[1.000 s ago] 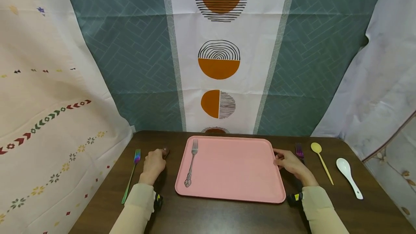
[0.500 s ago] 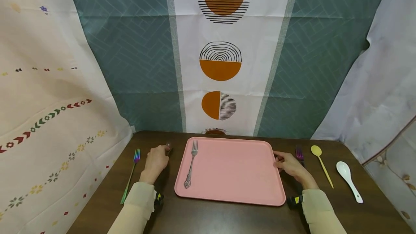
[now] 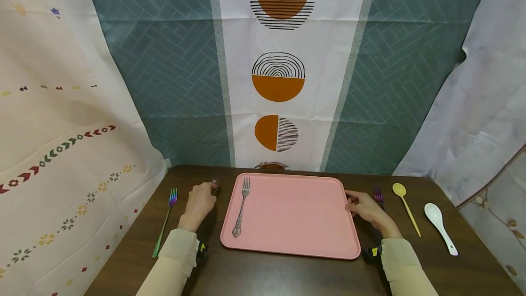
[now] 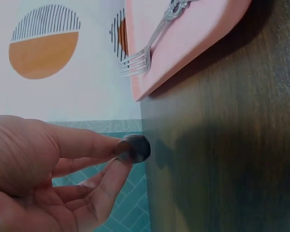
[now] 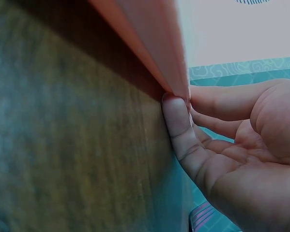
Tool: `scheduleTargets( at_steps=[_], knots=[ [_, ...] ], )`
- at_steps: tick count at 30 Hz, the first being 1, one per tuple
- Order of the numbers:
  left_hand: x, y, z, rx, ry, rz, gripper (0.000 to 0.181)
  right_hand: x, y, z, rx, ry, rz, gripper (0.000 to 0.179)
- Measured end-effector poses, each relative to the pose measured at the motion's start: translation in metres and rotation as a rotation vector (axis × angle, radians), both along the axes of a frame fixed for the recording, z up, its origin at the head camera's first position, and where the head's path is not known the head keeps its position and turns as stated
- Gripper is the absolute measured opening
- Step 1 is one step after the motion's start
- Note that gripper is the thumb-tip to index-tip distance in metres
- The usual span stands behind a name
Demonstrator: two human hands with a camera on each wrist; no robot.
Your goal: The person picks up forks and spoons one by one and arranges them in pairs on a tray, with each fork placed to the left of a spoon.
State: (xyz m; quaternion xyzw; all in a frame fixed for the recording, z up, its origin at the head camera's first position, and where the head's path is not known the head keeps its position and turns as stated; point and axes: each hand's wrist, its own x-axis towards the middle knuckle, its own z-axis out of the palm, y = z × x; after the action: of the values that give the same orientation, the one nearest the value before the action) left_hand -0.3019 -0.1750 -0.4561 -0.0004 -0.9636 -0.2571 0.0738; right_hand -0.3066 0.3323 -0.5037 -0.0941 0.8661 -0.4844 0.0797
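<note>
Here, unreadable yellow wristband mark (image 3: 374, 251) beside tray (image 3: 291, 216).

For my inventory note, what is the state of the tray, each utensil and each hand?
Pink rectangular plastic-looking tray: right rim pinched.
Right hand: fingers pinching tray.
Small dark rounded object: pinched, identity unclear.
Left hand: fingers pinching that object.
Ornate silver metal fork: lying on tray.
Green-handled rainbow metal fork: lying on brown wooden table.
Purple metal fork: handle partly hidden.
Slim yellow spoon: lying on table.
White ceramic-looking spoon: lying on table.

One tray (image 3: 296, 218), 3 forks (image 3: 242, 206), 2+ spoons (image 3: 434, 214)
</note>
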Motion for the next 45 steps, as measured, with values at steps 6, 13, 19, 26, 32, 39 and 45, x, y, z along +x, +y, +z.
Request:
scheduleTargets(
  at_steps=[6,13,19,26,32,39,45],
  knots=[
    [0.0,0.006,-0.005,0.027,-0.025,0.0,0.035,0.001,0.002,-0.002,0.005,0.002,0.0,0.059],
    [0.001,0.012,-0.002,0.037,-0.033,0.003,0.033,0.0,0.001,0.0,0.0,0.019,0.013,0.059],
    [0.0,0.019,-0.001,0.037,-0.023,-0.004,0.033,0.0,0.001,0.0,0.003,0.019,0.01,0.059],
    [-0.002,0.027,-0.001,0.036,-0.028,-0.009,0.034,0.001,0.001,0.0,0.01,0.012,0.001,0.06],
    [-0.003,0.03,0.0,0.033,-0.032,-0.009,0.033,0.0,-0.001,0.003,0.02,0.014,0.004,0.061],
    [-0.004,0.035,-0.001,0.041,-0.023,-0.028,0.031,-0.001,-0.002,0.003,0.018,-0.002,-0.011,0.061],
    [-0.002,0.041,0.0,0.066,-0.054,-0.037,0.031,0.0,-0.001,0.002,0.018,-0.005,-0.009,0.061]
  ],
)
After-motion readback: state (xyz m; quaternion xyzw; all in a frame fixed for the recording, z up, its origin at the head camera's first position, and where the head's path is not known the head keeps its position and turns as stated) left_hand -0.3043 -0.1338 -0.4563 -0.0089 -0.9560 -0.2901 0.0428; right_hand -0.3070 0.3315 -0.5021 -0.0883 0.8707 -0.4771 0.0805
